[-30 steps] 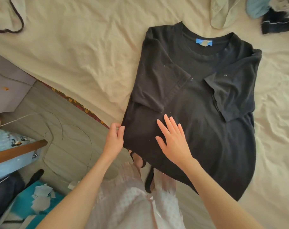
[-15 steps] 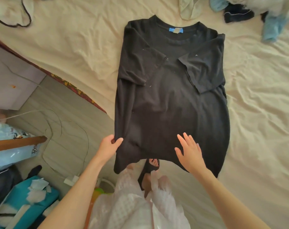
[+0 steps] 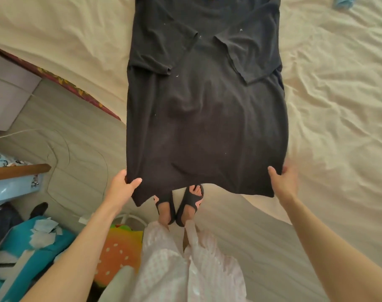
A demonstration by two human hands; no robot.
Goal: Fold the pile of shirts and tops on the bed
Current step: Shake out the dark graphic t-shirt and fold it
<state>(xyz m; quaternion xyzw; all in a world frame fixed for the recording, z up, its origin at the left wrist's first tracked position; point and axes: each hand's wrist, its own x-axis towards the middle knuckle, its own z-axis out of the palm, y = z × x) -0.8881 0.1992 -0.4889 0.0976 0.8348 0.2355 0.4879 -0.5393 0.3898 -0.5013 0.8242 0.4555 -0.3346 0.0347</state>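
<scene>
In the head view, the black T-shirt (image 3: 207, 118) lies lengthwise across the cream bedsheet (image 3: 338, 105), its collar running out of frame at 12 o'clock and its hem hanging off the bed's corner toward 6 o'clock, above the person's sandalled feet (image 3: 181, 205). Both short sleeves are already turned inward over the chest, so the garment forms a long narrow panel. The left hand (image 3: 122, 186) pinches the hem corner at about 8 o'clock of the shirt, thumb on top of the cloth and the other fingers tucked beneath it; the right hand (image 3: 284, 182) grips the opposite hem corner at about 4 o'clock in the same way (its lower fingers are hidden under the fabric). The step in hand appears to be the lengthwise fold: the bottom edge is held taut and level between the two hands. The next move probably calls for carrying both corners together up toward the collar at 12 o'clock, keeping them even so the side edges line up, then laying the hem flat. A scrap of blue clothing (image 3: 342, 2) shows at 1 o'clock, presumably part of the remaining pile.
</scene>
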